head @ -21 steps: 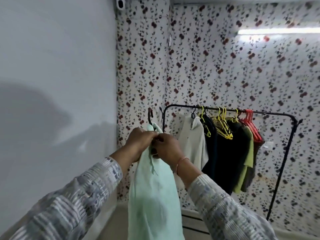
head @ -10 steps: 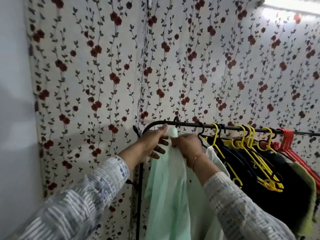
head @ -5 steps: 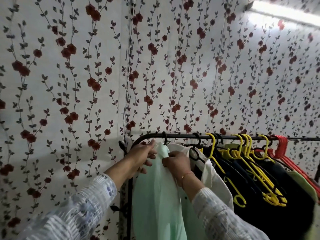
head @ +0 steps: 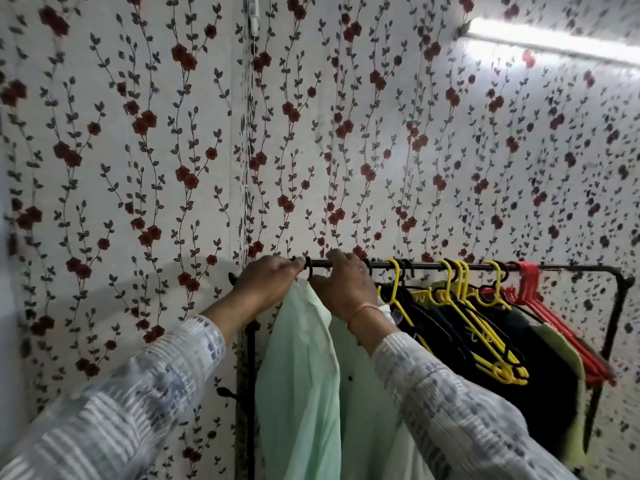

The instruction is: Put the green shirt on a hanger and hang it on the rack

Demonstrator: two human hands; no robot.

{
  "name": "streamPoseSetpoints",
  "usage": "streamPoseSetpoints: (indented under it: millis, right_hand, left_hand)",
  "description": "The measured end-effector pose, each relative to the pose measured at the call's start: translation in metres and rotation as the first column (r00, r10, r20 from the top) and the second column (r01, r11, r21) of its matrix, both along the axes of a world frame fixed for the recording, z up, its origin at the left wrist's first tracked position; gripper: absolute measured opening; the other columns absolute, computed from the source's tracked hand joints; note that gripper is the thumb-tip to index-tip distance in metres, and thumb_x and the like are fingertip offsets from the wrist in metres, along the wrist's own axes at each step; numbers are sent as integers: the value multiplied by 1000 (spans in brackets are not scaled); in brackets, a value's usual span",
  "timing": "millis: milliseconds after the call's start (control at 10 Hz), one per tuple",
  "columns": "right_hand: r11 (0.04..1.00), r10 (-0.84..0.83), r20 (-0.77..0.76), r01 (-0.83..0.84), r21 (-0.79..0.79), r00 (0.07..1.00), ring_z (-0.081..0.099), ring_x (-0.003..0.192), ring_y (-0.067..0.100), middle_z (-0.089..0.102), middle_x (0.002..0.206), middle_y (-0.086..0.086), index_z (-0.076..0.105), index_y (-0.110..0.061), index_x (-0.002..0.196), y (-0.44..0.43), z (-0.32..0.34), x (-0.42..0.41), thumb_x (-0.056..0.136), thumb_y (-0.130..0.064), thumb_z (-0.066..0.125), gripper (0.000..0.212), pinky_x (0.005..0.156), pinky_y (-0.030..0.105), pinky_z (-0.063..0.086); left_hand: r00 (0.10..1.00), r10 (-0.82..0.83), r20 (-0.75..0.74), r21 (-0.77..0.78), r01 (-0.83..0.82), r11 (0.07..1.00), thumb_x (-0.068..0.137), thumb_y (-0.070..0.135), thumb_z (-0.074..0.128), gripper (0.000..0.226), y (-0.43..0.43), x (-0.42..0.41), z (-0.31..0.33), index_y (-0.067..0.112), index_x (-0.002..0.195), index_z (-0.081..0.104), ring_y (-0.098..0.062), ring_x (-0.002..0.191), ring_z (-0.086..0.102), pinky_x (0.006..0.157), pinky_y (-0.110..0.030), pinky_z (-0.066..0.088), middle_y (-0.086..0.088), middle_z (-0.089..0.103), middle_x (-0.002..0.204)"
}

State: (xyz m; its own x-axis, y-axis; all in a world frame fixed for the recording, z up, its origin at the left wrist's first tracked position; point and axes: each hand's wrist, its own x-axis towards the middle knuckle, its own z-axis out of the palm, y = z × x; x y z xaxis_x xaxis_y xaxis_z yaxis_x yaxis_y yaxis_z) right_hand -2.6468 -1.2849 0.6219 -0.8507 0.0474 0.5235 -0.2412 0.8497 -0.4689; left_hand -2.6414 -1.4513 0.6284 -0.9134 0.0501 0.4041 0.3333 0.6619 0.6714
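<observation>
The pale green shirt [head: 301, 368] hangs from a black hanger whose hook [head: 309, 269] sits over the black rack bar [head: 561, 268] near its left end. My left hand [head: 266, 284] is closed at the top of the shirt, its fingertips pinching the hanger just left of the hook. Just right of the hook, my right hand [head: 343, 285] has its fingers curled over the bar and its thumb against the shirt's collar. The rest of the hanger is hidden inside the shirt.
Right of my hands the bar carries a white garment [head: 388, 311], dark clothes [head: 540, 375], several empty yellow hangers [head: 460, 296] and red hangers [head: 530, 282]. The rack's left post [head: 250, 393] stands by the floral wall. A lit tube light [head: 554, 46] glows at upper right.
I have moved up close to the rack. Both hands lifted the shirt, and the hanger's hook now sits over the bar. My right hand went from the collar up onto the bar.
</observation>
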Motion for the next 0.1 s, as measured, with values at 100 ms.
streamPoseSetpoints:
  millis: [100]
  right_hand:
    - [997, 23, -132, -12, 81, 991, 52, 129, 33, 58, 134, 9, 50, -22, 138, 27, 17, 38, 91, -45, 61, 54, 105, 50, 49]
  left_hand:
    - [983, 107, -152, -105, -124, 987, 107, 59, 43, 55, 25, 51, 21, 20, 133, 71, -21, 115, 65, 95, -32, 45, -5, 71, 138]
